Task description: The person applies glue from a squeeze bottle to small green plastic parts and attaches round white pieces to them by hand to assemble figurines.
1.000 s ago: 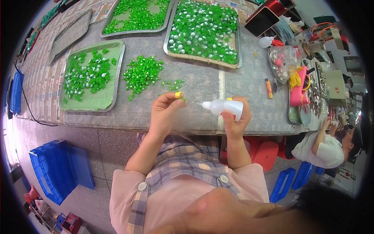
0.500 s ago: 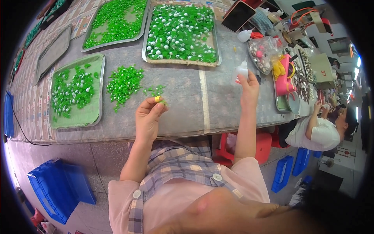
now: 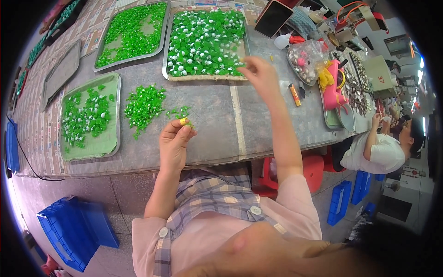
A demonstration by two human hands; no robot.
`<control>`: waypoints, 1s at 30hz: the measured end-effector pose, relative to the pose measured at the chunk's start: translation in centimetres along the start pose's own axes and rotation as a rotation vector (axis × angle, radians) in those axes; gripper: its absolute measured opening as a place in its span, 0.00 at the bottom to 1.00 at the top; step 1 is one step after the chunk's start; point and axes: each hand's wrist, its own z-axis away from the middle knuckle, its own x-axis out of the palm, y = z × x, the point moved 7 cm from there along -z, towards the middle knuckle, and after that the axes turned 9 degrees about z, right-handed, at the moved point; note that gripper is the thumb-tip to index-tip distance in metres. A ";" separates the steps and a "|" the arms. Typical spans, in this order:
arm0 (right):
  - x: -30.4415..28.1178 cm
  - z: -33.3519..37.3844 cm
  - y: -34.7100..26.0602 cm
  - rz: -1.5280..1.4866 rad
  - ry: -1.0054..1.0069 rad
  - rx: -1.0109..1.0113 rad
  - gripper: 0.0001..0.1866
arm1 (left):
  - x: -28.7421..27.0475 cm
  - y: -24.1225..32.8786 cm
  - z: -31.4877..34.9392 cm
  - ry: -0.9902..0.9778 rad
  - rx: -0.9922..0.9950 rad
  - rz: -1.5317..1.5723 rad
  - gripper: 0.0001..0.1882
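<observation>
My left hand (image 3: 174, 144) is closed in a pinch above the near part of the table, with yellow tape round one fingertip. A small green plastic piece (image 3: 191, 126) shows at its fingertips. My right hand (image 3: 262, 76) reaches over the right edge of a large metal tray (image 3: 205, 78) of green pieces and white, eye-like beads (image 3: 205, 41). Its thumb and forefinger are a little apart beside the pieces. A white squeeze bottle (image 3: 284, 86), partly hidden by my right forearm, is on the table. Near my left hand lie a few loose green pieces (image 3: 179, 112) and a larger pile (image 3: 144, 105).
A green-lined tray (image 3: 110, 147) holds green and white pieces at left; another tray (image 3: 95, 64) of green pieces stands behind. An orange tube (image 3: 294, 94), a second white bottle (image 3: 282, 41), a phone (image 3: 273, 18) and a pink tool (image 3: 333, 87) lie right. A co-worker (image 3: 380, 150) sits beyond.
My right hand has let go of the white squeeze bottle and moved left and away to the large tray. My left hand keeps its pinch in nearly the same place.
</observation>
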 end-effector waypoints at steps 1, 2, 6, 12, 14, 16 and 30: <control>1.4 -1.2 0.5 -0.005 -0.004 -0.008 0.12 | -0.3 0.3 0.2 0.005 0.008 0.001 0.06; 3.3 -2.2 1.4 0.092 -0.090 -0.031 0.12 | -0.5 0.4 0.3 0.015 0.016 0.000 0.06; 6.0 -3.7 3.3 0.265 -0.334 -0.010 0.14 | -1.0 0.9 0.7 0.037 0.033 0.005 0.06; 3.4 0.5 -0.2 -0.643 -0.350 0.197 0.11 | -1.2 0.1 0.1 0.027 -0.011 0.028 0.06; 3.7 3.8 -2.8 -0.960 -0.394 0.275 0.09 | -1.0 -0.5 -0.1 0.026 -0.034 0.006 0.06; 4.6 6.6 -3.9 -1.051 -0.438 0.319 0.09 | -0.7 -1.2 -0.4 0.023 -0.063 -0.018 0.06; 6.1 10.7 -6.2 -1.074 -0.451 0.416 0.08 | 0.0 -1.3 0.3 -0.006 -0.053 -0.168 0.05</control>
